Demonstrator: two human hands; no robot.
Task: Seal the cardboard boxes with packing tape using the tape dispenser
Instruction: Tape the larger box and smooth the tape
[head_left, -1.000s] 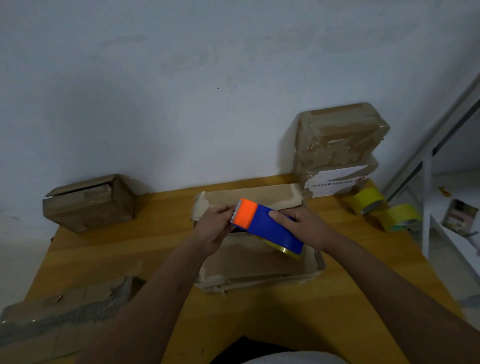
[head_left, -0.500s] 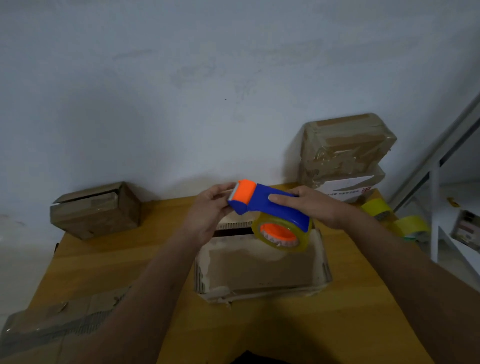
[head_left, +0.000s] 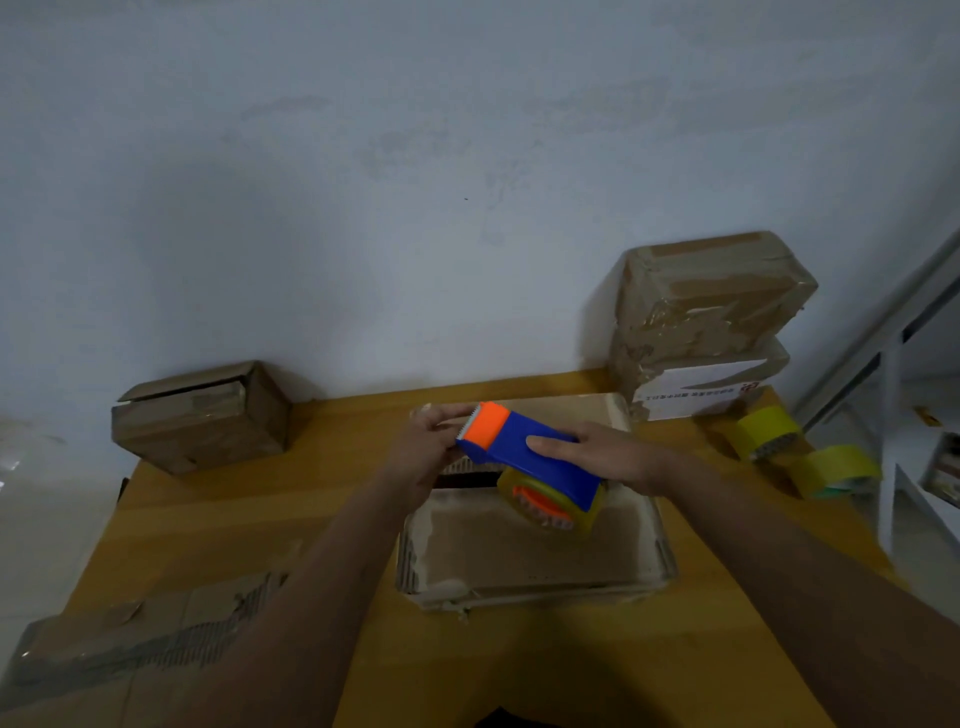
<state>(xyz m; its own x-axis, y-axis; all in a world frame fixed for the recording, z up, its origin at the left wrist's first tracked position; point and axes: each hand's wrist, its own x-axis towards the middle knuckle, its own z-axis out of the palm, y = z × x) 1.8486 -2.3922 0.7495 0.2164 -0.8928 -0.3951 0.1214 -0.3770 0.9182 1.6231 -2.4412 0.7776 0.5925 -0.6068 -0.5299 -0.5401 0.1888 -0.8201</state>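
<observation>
Right hand (head_left: 613, 457) gripped the light, stiff tape dispenser (head_left: 530, 462) by its blue body above the cardboard box (head_left: 535, 551) while left hand (head_left: 423, 447) pinched at its orange blade end.

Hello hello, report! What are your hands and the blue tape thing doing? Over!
Right hand grips tape dispenser above open box. Left hand at its orange cutter end; grip unclear. Nothing in the way. Over.
</observation>
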